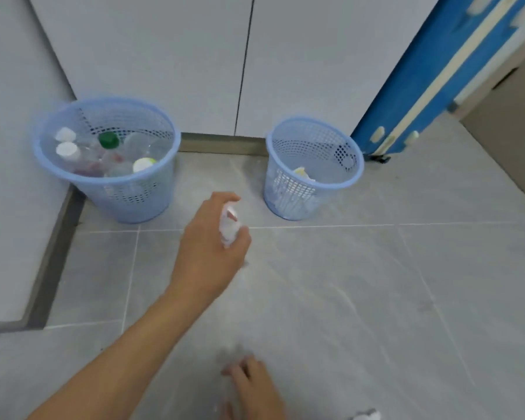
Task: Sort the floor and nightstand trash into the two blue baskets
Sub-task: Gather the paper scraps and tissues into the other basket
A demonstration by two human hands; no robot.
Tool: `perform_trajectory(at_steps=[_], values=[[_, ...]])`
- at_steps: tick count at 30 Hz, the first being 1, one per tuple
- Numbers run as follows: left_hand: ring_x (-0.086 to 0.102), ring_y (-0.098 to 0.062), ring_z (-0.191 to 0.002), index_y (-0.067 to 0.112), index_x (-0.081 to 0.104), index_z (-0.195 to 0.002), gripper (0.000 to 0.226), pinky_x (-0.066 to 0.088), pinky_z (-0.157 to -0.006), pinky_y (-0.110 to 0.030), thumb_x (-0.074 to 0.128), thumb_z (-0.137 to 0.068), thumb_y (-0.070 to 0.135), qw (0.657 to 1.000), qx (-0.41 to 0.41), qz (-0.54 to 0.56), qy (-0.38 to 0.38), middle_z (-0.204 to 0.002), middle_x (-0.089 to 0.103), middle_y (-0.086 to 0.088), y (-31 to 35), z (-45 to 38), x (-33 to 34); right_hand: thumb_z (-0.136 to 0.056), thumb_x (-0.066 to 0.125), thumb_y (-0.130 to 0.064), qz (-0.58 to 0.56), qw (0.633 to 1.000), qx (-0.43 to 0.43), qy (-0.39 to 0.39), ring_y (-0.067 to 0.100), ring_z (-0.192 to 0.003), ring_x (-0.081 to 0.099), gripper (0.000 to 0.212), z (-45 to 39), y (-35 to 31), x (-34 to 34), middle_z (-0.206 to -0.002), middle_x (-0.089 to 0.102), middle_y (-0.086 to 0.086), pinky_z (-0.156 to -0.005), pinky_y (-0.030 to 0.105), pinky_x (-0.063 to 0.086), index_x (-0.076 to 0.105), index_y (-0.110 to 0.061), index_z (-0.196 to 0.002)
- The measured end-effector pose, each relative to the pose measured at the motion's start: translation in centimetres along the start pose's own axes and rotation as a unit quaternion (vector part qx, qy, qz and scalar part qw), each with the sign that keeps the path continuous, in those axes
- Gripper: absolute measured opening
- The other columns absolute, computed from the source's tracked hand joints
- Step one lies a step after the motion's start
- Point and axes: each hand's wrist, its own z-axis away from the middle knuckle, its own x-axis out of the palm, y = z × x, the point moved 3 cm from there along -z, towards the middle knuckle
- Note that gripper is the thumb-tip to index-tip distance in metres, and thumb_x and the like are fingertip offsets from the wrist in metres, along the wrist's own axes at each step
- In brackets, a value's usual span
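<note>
Left hand (212, 247) was out over the tiled floor (361, 298), fingers curled round a crumpled white paper wad (230, 226) with a red mark on it. Hand and wad sat at frame centre, between the two baskets and nearer us than either.

Larger blue basket (73, 177) stood at 10 o'clock from that hand, in the corner by the white cabinet (164, 56). We saw clear plastic bottles (103, 156) in it, caps white, green and pale yellow-green.

Smaller blue basket (340, 184) stood at 2 o'clock from the hand, beside a blue panel (412, 95) leaning at the wall. It held crumpled paper scraps (303, 174), white with some yellow.

Right hand (255, 389) was low at 6 o'clock, fingers bent, blurred; something pale showed at its fingertips but we could not tell whether it gripped anything.

Another white paper scrap (367, 416) lay on the floor at 5 o'clock, cut by the bottom edge.
</note>
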Motion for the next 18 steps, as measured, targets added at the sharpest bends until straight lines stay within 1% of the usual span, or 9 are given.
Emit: perform_trajectory(at_steps=[3, 5, 7, 8, 10, 11, 13, 15, 18], values=[[0.059, -0.018, -0.093, 0.026, 0.054, -0.124, 0.041, 0.051, -0.082, -0.036, 0.065, -0.085, 0.018, 0.994, 0.097, -0.044, -0.016, -0.109, 0.061, 0.002, 5.2, -7.1, 7.3, -0.067, 0.051, -0.037, 0.075, 0.994, -0.034, 0.073, 0.008, -0.081, 0.042, 0.021, 1.1, 2.2, 0.2, -0.094, 0.048, -0.008, -0.071, 0.017, 0.039, 0.054, -0.038, -0.088], [0.058, -0.018, -0.095, 0.026, 0.051, -0.129, 0.043, 0.047, -0.088, -0.037, 0.064, -0.087, 0.022, 0.993, 0.104, -0.047, -0.035, -0.114, 0.059, -0.002, 7.5, -11.9, 12.6, -0.06, 0.066, -0.037, 0.058, 0.995, 0.0, 0.087, 0.007, -0.075, 0.038, 0.014, 1.1, 4.1, -0.3, -0.083, 0.052, -0.011, -0.065, 0.015, 0.038, 0.061, -0.035, -0.073], [0.059, -0.02, -0.102, 0.03, 0.041, -0.144, 0.057, 0.044, -0.091, -0.031, 0.064, -0.092, 0.035, 0.992, 0.058, -0.092, -0.07, -0.13, 0.05, -0.008, 8.5, -14.9, 17.1, -0.033, 0.088, -0.037, -0.011, 0.996, 0.055, 0.07, 0.007, -0.075, 0.042, 0.051, 1.7, 6.0, -1.2, -0.079, 0.054, -0.012, -0.056, 0.016, 0.045, 0.061, -0.036, -0.075], [0.054, -0.029, -0.118, 0.032, 0.032, -0.152, 0.067, 0.042, -0.099, -0.035, 0.062, -0.093, 0.045, 0.987, 0.027, -0.131, -0.094, -0.142, 0.041, -0.012, 8.4, -15.5, 19.0, -0.026, 0.089, -0.036, -0.061, 0.991, 0.081, 0.084, 0.007, -0.078, 0.046, 0.063, 1.6, 6.7, -1.5, -0.084, 0.053, -0.012, -0.055, 0.015, 0.046, 0.06, -0.037, -0.083], [0.033, -0.04, -0.14, 0.029, 0.018, -0.158, 0.077, 0.034, -0.109, -0.05, 0.054, -0.095, 0.055, 0.973, -0.008, -0.199, -0.119, -0.154, 0.027, -0.017, 8.0, -14.9, 20.9, -0.049, 0.073, -0.033, -0.076, 0.988, 0.096, 0.089, 0.014, -0.09, 0.054, 0.054, 2.7, 7.6, -2.7, -0.098, 0.051, -0.007, -0.068, 0.022, 0.052, 0.057, -0.036, -0.101], [0.03, -0.038, -0.141, 0.025, 0.02, -0.158, 0.074, 0.034, -0.108, -0.05, 0.05, -0.096, 0.053, 0.969, 0.014, -0.223, -0.107, -0.153, 0.029, -0.017, 7.8, -13.8, 21.0, -0.062, 0.06, -0.028, -0.082, 0.986, 0.111, 0.088, 0.02, -0.097, 0.054, 0.047, 3.5, 7.8, -3.5, -0.104, 0.052, -0.003, -0.076, 0.028, 0.052, 0.056, -0.031, -0.108], [0.039, -0.034, -0.134, 0.017, 0.036, -0.15, 0.062, 0.039, -0.103, -0.047, 0.047, -0.096, 0.046, 0.961, 0.103, -0.247, -0.064, -0.142, 0.041, -0.017, 7.5, -10.7, 20.3, -0.071, 0.047, -0.023, -0.085, 0.982, 0.146, 0.089, 0.027, -0.105, 0.051, 0.044, 5.1, 8.8, -5.3, -0.11, 0.053, 0.003, -0.08, 0.039, 0.05, 0.055, -0.023, -0.114], [0.047, -0.033, -0.124, 0.014, 0.048, -0.139, 0.054, 0.042, -0.099, -0.045, 0.046, -0.093, 0.041, 0.956, 0.157, -0.244, -0.045, -0.132, 0.051, -0.016, 6.1, -6.7, 19.5, -0.071, 0.05, -0.019, -0.064, 0.982, 0.16, 0.079, 0.032, -0.104, 0.051, 0.044, 6.4, 10.0, -5.8, -0.11, 0.053, 0.007, -0.077, 0.042, 0.049, 0.057, -0.019, -0.114], [0.051, -0.034, -0.114, 0.015, 0.055, -0.129, 0.045, 0.045, -0.093, -0.047, 0.049, -0.09, 0.035, 0.959, 0.161, -0.227, -0.06, -0.12, 0.058, -0.012, 2.7, 0.8, 18.9, -0.07, 0.059, -0.018, -0.032, 0.979, 0.184, 0.082, 0.034, -0.102, 0.051, 0.043, 9.0, 11.8, -6.4, -0.109, 0.054, 0.008, -0.076, 0.044, 0.048, 0.061, -0.018, -0.113]])
